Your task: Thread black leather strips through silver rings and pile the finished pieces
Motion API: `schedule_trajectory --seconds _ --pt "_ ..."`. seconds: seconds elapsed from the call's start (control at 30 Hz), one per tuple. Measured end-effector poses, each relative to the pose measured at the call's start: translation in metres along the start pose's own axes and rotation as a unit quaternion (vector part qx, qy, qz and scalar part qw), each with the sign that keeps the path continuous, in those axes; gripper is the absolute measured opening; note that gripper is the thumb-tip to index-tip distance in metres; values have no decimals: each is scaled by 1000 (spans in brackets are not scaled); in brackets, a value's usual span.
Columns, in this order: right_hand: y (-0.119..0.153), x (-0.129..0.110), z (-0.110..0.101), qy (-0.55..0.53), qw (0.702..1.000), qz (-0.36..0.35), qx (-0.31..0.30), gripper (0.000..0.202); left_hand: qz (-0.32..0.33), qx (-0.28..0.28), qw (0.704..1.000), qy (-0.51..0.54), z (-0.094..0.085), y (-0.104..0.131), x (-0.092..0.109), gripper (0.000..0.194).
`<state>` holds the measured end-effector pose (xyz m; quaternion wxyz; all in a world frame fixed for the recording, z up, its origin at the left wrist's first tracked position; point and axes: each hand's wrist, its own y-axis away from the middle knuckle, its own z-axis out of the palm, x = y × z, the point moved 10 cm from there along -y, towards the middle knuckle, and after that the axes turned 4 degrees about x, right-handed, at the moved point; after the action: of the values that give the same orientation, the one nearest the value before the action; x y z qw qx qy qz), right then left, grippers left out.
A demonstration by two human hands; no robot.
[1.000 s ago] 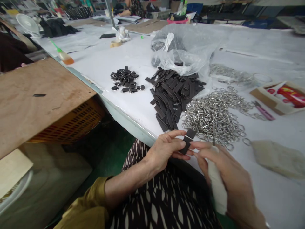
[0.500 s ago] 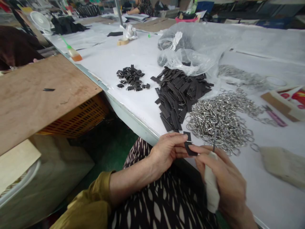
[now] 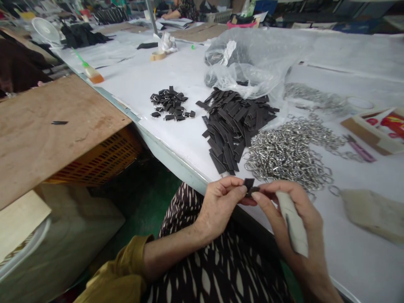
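Note:
My left hand [image 3: 221,200] pinches a small black strip [image 3: 249,184], folded over, at the table's near edge. My right hand [image 3: 288,210] presses the same strip with its fingertips while a white-wrapped tool [image 3: 292,223] lies in its palm. Just beyond the hands lie a pile of flat black strips [image 3: 235,122] and a heap of silver metal rings [image 3: 285,153]. A smaller pile of finished black tabs with rings [image 3: 170,105] sits further left on the white table [image 3: 164,139].
A clear plastic bag [image 3: 249,63] lies behind the strips. A cardboard box [image 3: 377,130], pink scissors [image 3: 360,148] and a beige cloth pad [image 3: 372,212] are at the right. A wooden board [image 3: 47,130] over an orange crate [image 3: 101,160] stands left. A green-handled brush [image 3: 86,69] lies far left.
The strip has been folded shorter between both hands. My right hand turned, so the white-wrapped tool now lies flat across the palm instead of pointing up.

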<state>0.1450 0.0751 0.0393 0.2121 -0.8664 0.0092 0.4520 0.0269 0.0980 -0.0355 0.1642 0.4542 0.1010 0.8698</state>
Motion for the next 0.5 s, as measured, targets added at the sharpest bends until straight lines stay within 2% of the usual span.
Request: schedule_trajectory --seconds 0.13,0.33,0.5 --pt "1 4 3 -27 999 17 -20 15 10 -23 1000 -6 4 4 1 14" --pt "2 11 11 -45 996 43 -59 17 -7 5 1000 -11 -2 3 -6 11" --pt "1 13 10 -76 993 59 -65 15 -9 -2 1000 -8 -1 3 -7 10"
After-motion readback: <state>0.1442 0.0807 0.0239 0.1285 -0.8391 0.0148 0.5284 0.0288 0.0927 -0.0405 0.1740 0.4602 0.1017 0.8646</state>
